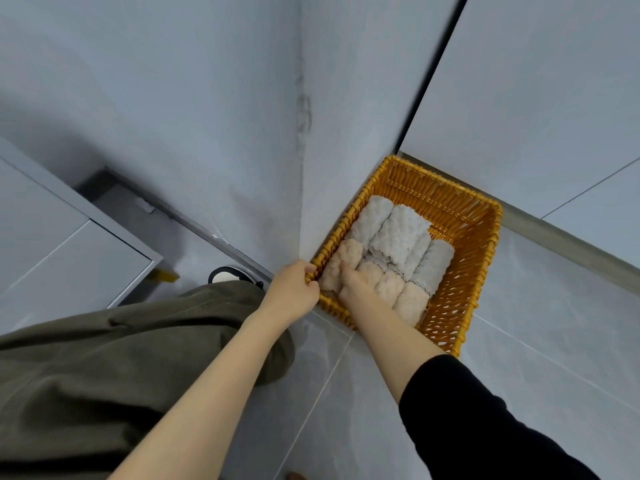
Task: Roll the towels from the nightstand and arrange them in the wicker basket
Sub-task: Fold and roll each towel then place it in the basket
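1. The grey tiled floor [540, 344], crossed by thin pale grout lines, meets the walls at a corner.
2. A yellow wicker basket [464, 258] stands on it, tucked into that corner against the wall.
3. Left of the basket lies a black-and-white object [225, 274], partly hidden.

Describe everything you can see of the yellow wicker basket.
The rectangular yellow wicker basket has open-weave walls and a braided rim. It sits on the grey floor against a grey wall, holding rolled grey towels and pinkish towels. The left hand grips its near-left corner; the right hand rests on the pinkish towels.
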